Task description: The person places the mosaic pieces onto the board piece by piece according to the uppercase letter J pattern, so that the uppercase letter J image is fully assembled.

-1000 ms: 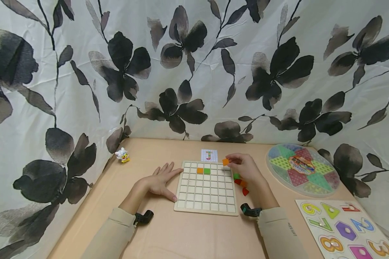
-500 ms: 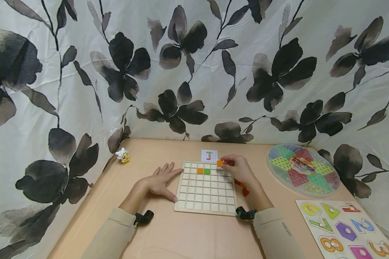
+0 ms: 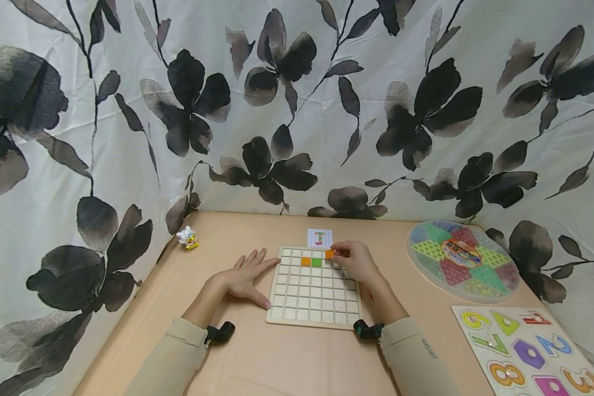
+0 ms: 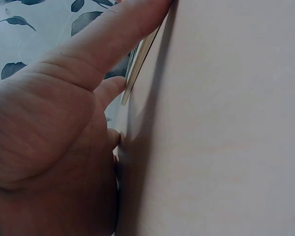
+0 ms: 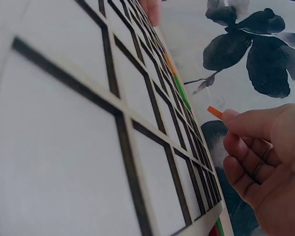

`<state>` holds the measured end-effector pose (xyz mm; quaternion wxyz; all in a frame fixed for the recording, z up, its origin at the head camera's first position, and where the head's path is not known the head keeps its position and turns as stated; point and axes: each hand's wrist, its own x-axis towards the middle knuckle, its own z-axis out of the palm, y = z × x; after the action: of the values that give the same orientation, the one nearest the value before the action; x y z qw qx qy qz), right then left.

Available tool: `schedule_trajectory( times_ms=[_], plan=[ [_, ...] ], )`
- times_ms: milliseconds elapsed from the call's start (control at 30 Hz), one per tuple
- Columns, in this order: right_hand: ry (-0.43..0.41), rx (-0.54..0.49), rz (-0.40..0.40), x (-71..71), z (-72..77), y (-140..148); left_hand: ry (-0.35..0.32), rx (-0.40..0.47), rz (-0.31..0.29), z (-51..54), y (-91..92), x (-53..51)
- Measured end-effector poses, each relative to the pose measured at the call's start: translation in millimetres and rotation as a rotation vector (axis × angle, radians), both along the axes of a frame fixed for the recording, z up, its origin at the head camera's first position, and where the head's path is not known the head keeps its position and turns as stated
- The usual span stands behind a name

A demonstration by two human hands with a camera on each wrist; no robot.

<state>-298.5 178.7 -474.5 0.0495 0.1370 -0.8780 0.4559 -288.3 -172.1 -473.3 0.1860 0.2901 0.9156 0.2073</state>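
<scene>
A wooden grid board (image 3: 314,302) lies on the table, an orange tile (image 3: 306,261) and a green tile (image 3: 317,262) side by side in its second row. Over the board's upper right part, my right hand (image 3: 358,263) pinches another orange tile (image 3: 329,254) between thumb and fingers; in the right wrist view this tile (image 5: 215,112) is held off the board's surface. My left hand (image 3: 240,279) lies with fingers spread at the board's left edge, thumb and forefinger touching it; the left wrist view shows its palm (image 4: 44,128).
A card with a coloured grid pattern (image 3: 319,238) lies behind the board. To the right are a round patterned disc (image 3: 460,261) and a number-and-shape board (image 3: 529,352). A small white and yellow figurine (image 3: 187,237) stands at the back left, before a floral cloth (image 3: 346,110).
My right hand has moved left with the orange tile, from beside the board's upper right corner to over its upper rows. My left hand has stayed in place.
</scene>
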Motion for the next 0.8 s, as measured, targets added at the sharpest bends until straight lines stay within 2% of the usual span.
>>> schedule_trajectory(
  times_ms=[800],
  plan=[
    [-0.038,0.070,0.024,-1.4,-9.2,-6.0,0.004,-0.010,0.003,-2.6,0.1,-1.2]
  ],
)
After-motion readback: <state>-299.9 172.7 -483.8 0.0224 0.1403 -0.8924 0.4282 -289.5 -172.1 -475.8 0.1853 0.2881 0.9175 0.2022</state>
